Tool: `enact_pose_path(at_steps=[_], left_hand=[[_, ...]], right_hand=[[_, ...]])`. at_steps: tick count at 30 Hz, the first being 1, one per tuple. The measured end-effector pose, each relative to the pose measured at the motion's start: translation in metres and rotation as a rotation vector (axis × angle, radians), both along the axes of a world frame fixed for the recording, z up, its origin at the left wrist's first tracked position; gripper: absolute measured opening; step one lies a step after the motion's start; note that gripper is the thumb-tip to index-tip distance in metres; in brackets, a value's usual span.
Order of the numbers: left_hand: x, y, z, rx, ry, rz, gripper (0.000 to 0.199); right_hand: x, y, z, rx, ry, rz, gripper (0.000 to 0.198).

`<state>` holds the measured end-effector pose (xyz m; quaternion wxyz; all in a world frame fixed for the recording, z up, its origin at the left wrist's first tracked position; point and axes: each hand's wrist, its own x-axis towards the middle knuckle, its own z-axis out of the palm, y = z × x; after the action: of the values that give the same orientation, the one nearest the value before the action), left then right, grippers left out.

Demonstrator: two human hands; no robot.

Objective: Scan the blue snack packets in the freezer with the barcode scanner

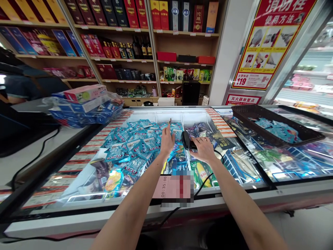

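Observation:
My right hand is wrapped round a black handheld barcode scanner, its head turned to the left. A black cable runs from it towards the front edge of the chest freezer. To its left, my left hand has the index finger stretched out and holds nothing that I can see. Many small light-blue packets lie in a loose pile beside and beyond my left hand. I cannot tell whether all of them rest on the glass lid or some lie below it.
A dark tray with more blue packets stands on the right. At the left is a plastic-wrapped stack of boxes. A pink screen showing a timer is at the freezer's front. Shelves with boxes and bottles stand behind.

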<state>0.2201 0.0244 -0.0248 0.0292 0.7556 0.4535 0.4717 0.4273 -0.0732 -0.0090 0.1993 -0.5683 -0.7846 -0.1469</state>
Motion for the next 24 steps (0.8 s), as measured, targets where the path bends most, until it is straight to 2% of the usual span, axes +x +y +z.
enact_pose_path(at_steps=[6,11,13,17,21,24], left_hand=[[-0.003,-0.002,0.012,-0.016,-0.048,-0.106,0.064],[-0.008,-0.011,0.042,-0.110,-0.052,-0.130,0.077],[-0.010,-0.022,0.056,-0.143,-0.063,-0.158,0.083],[-0.015,-0.054,0.076,-0.099,-0.082,-0.240,0.085],[-0.022,-0.080,0.080,-0.099,-0.049,-0.339,0.084],[-0.030,-0.090,0.078,-0.237,-0.015,-0.338,0.084]], right_hand=[[0.001,-0.004,0.003,0.134,0.053,0.078,0.070],[-0.001,-0.003,0.014,0.248,0.122,0.070,0.066],[-0.006,-0.003,0.025,0.247,0.141,0.063,0.068],[-0.027,-0.012,0.056,0.241,0.229,0.099,0.076],[-0.055,-0.020,0.075,0.187,0.346,0.177,0.079],[-0.069,-0.022,0.075,0.022,0.470,0.157,0.080]])
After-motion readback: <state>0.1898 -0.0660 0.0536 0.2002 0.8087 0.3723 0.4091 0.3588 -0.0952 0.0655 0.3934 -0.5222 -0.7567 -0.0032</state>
